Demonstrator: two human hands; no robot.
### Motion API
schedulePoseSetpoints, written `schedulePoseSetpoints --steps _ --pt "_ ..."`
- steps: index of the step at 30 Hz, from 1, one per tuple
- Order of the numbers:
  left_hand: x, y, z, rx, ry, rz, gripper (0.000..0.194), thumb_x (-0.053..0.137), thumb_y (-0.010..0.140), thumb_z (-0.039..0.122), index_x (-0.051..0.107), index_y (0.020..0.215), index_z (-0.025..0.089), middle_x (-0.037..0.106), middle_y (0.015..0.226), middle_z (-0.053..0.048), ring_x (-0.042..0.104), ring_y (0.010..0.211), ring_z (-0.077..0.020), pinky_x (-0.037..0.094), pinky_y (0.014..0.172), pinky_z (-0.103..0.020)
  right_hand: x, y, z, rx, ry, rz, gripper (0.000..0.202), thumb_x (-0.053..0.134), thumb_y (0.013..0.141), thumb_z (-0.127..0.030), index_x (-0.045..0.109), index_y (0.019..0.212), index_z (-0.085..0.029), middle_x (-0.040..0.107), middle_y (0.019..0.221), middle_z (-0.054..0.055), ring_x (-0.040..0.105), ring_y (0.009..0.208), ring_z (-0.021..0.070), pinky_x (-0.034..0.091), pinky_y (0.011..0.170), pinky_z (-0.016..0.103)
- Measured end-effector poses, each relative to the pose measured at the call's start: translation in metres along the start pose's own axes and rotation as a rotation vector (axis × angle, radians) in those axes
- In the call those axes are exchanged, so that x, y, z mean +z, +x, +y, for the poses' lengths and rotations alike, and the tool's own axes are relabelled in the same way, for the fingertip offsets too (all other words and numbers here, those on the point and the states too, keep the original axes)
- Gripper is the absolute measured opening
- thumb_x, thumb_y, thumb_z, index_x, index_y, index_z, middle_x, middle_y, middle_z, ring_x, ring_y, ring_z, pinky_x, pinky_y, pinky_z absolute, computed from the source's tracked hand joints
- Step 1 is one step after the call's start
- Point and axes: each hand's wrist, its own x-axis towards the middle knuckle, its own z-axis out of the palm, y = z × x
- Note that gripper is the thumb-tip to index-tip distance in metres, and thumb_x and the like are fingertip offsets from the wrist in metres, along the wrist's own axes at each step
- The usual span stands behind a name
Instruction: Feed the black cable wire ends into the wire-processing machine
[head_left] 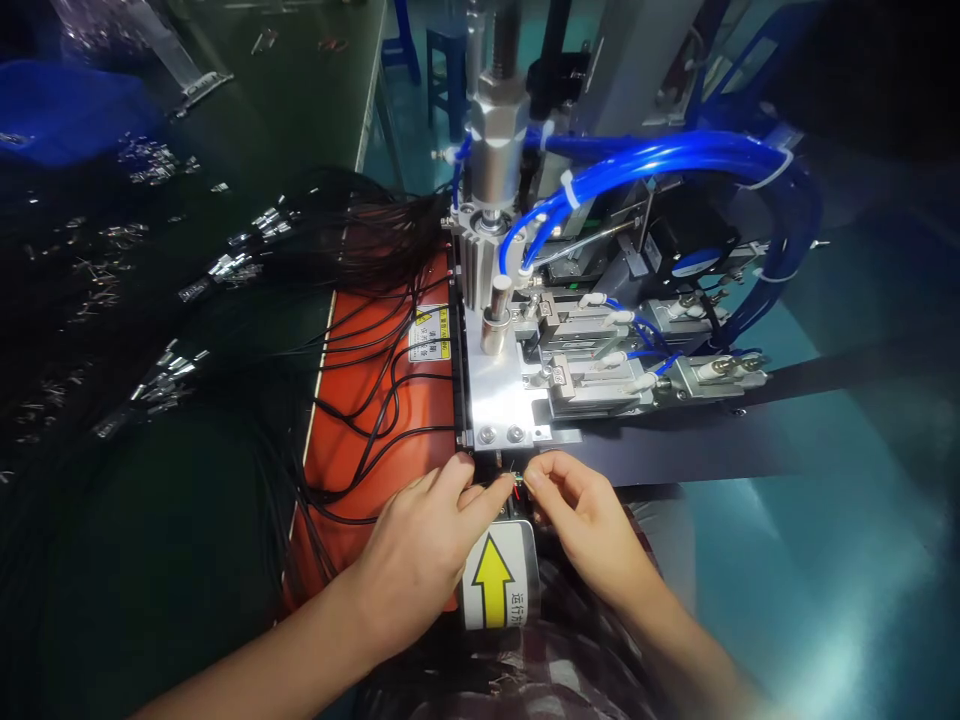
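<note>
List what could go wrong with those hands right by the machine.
Pinching: the left hand and right hand are close to the metal plate; fingers might get caught if it moved.
Dropping: the small green part at the fingertips could slip.
Snagging: black cables beside the left hand might catch.

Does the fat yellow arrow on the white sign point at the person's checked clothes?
No, the black-edged yellow arrow points up the picture, toward the shiny silver metal machine.
</note>
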Motion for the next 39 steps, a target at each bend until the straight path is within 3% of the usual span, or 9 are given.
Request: schedulePoseSetpoints --steps 14,25,39 --pt "-0.002 0.001 0.001 0.000 0.046 -0.021 0.037 0.038 0.088 0.009 0.054 0.120 0.015 0.050 0.080 -0.007 0.056 0.063 -0.0195 0.052 0.051 -0.031 -0.002 0.002 -0.002 0.002 -0.042 -0.053 0.023 0.049 0.088 -0.036 0.049 0.072 -0.019 0.041 0.062 -0.004 0.038 0.058 0.0137 0.032 0.053 0.026" --pt "-0.002 0.000 0.000 -0.008 0.016 -0.009 0.036 0.038 0.088 0.008 0.054 0.120 0.015 0.050 0.080 -0.006 0.055 0.064 -0.0190 0.051 0.052 -0.030 -0.002 0.002 -0.003 -0.069 -0.078 -0.010 0.021 0.050 0.087 -0.034 0.051 0.073 -0.019 0.045 0.067 -0.002 0.043 0.063 0.0156 0.037 0.059 0.027" --pt "-0.003 0.000 0.002 -0.008 0.047 -0.028 0.039 0.043 0.084 0.006 0.052 0.121 0.016 0.050 0.080 -0.005 0.055 0.063 -0.0189 0.051 0.052 -0.030 -0.003 0.006 -0.010 0.090 0.079 -0.112 0.028 0.054 0.082 -0.038 0.048 0.062 -0.019 0.044 0.053 -0.005 0.038 0.048 0.0114 0.031 0.047 0.024"
